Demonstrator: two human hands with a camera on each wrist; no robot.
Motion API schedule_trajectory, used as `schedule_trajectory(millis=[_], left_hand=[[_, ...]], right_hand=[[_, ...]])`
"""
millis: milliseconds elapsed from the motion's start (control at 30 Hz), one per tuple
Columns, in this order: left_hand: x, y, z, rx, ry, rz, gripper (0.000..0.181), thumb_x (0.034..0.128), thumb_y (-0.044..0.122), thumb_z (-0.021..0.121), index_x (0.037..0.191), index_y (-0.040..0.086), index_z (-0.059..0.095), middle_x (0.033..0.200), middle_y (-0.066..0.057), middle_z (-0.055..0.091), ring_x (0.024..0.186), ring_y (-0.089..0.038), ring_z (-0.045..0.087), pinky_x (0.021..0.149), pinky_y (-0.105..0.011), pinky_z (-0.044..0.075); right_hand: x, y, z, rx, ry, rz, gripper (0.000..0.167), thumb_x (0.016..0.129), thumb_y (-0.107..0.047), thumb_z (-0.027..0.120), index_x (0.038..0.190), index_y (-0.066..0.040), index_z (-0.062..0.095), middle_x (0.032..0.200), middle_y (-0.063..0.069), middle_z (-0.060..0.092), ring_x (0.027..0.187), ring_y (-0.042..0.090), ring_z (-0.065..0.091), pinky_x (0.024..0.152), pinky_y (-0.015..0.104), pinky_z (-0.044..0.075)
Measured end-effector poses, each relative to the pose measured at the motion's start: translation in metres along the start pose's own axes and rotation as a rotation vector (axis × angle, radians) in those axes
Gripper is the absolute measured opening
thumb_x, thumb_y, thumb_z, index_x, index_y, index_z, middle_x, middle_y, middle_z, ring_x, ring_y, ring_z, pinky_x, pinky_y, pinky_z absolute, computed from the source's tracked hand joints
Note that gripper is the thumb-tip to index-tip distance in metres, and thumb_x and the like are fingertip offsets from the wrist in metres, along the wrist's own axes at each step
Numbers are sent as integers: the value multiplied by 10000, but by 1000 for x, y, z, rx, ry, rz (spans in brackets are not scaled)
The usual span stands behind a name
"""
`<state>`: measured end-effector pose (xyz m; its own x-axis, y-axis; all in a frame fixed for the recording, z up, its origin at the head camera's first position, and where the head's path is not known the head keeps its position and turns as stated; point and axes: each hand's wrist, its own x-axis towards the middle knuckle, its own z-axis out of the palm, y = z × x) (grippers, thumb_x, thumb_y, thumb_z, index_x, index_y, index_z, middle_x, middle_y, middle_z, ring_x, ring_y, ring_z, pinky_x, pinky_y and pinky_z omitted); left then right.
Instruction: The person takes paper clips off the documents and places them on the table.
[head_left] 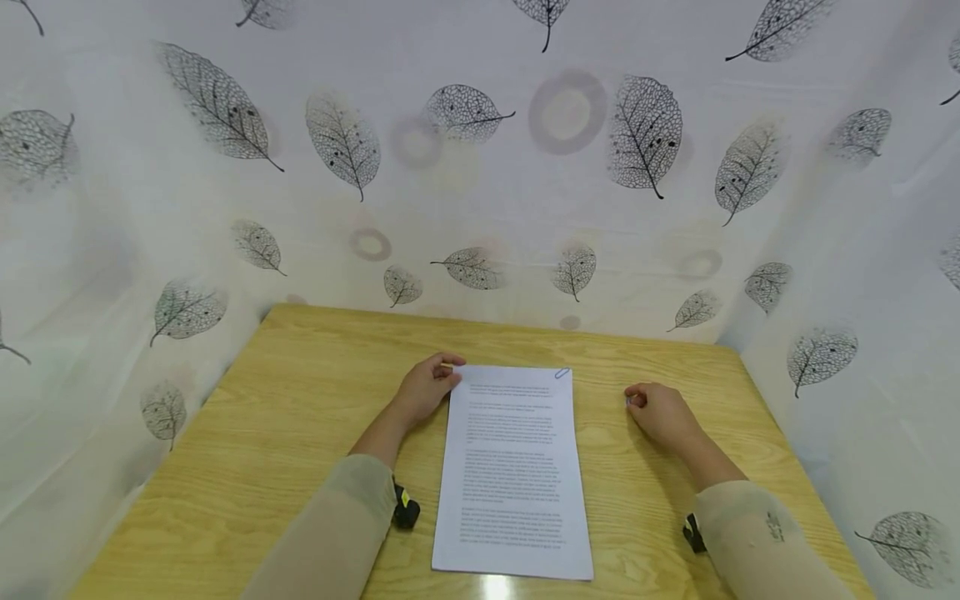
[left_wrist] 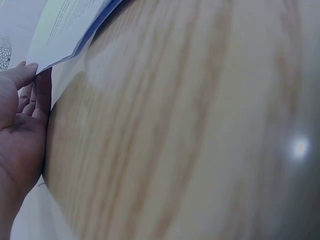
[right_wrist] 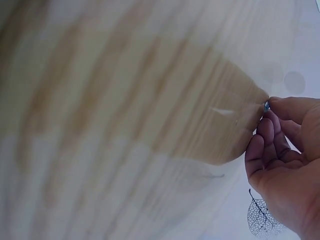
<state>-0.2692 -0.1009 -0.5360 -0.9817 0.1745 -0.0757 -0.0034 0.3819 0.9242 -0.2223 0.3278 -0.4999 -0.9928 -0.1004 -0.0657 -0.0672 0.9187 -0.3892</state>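
A stack of printed paper sheets (head_left: 513, 475) lies upright before me on the wooden table, a blue paper clip (head_left: 562, 373) fixed at its top right corner. My left hand (head_left: 427, 390) pinches the top left corner; in the left wrist view the thumb (left_wrist: 25, 75) lies on the sheet and the fingers are behind it. Right of the stack, my right hand (head_left: 664, 415) is apart from the paper. Its thumb and fingertips pinch a small blue paper clip (right_wrist: 266, 106), mostly hidden by the fingers.
The light wooden table (head_left: 315, 367) reaches back to a white curtain (head_left: 480, 192) printed with dark leaves, which also hangs along both sides. Black wrist devices (head_left: 406, 507) show at both sleeves. Light glares off the table at the front edge of the stack.
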Motion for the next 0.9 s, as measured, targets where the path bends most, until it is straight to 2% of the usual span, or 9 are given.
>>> schedule_trajectory(millis=[167, 300, 433, 533, 567, 633, 733, 800, 900], left_hand=[[1, 0, 0, 1, -4, 11, 263, 1078, 174, 681, 1338, 202, 711, 1259, -86, 752, 1146, -230, 697, 990, -379, 574], [2, -3, 1, 4, -10, 12, 266, 1079, 172, 679, 1343, 198, 708, 1263, -81, 752, 1153, -217, 698, 997, -380, 576], [2, -4, 1, 7, -7, 5, 262, 1077, 177, 684, 1335, 212, 713, 1249, -74, 752, 1137, -213, 696, 986, -375, 578], [1, -4, 1, 5, -3, 5, 259, 1075, 180, 688, 1331, 217, 714, 1234, -73, 752, 1125, -216, 695, 979, -373, 578], [1, -4, 1, 5, -3, 5, 259, 1075, 180, 688, 1330, 218, 714, 1232, -72, 752, 1122, -214, 695, 976, -370, 579], [2, -3, 1, 2, -3, 8, 258, 1074, 181, 690, 1329, 216, 715, 1225, -72, 752, 1114, -214, 694, 966, -363, 578], [2, -3, 1, -4, -5, 10, 259, 1074, 181, 691, 1330, 212, 714, 1219, -77, 754, 1102, -216, 696, 951, -353, 579], [2, -3, 1, -7, -6, 9, 261, 1074, 182, 692, 1332, 211, 714, 1219, -78, 754, 1098, -216, 695, 944, -347, 578], [2, -4, 1, -5, -5, 8, 263, 1074, 181, 690, 1335, 210, 714, 1220, -79, 749, 1094, -213, 691, 936, -340, 575]], right_hand=[[-2, 2, -2, 58, -10, 29, 359, 1082, -155, 606, 1359, 57, 691, 1156, 216, 753, 1014, 324, 701, 872, 482, 580], [-6, 3, -5, 181, -33, 101, 434, 1132, -180, 490, 1481, 54, 598, 1439, 314, 637, 1240, 446, 646, 928, 508, 570], [-6, 8, -9, 332, -26, 153, 487, 1121, -149, 410, 1553, 51, 516, 1574, 364, 473, 802, 276, 657, 689, 353, 547], [-4, 11, -10, 415, 12, 166, 513, 1102, -131, 398, 1578, 38, 487, 1628, 367, 373, 632, 136, 483, 530, 263, 440], [-4, 11, -11, 436, 27, 169, 513, 1103, -129, 402, 1582, 32, 483, 1642, 363, 353, 683, 151, 537, 524, 255, 442], [-4, 9, -14, 474, 49, 177, 506, 1123, -146, 404, 1596, 24, 462, 1669, 357, 306, 969, 292, 645, 557, 258, 461], [-3, 2, -19, 509, 80, 197, 514, 1145, -184, 399, 1617, 16, 425, 1686, 347, 285, 1395, 485, 501, 678, 256, 487], [-2, -3, -21, 539, 99, 223, 519, 1152, -207, 403, 1626, 3, 413, 1686, 318, 309, 1476, 499, 435, 756, 264, 492], [2, -13, -20, 593, 149, 279, 517, 1146, -229, 434, 1619, -19, 436, 1629, 244, 414, 1411, 414, 497, 889, 274, 506]])
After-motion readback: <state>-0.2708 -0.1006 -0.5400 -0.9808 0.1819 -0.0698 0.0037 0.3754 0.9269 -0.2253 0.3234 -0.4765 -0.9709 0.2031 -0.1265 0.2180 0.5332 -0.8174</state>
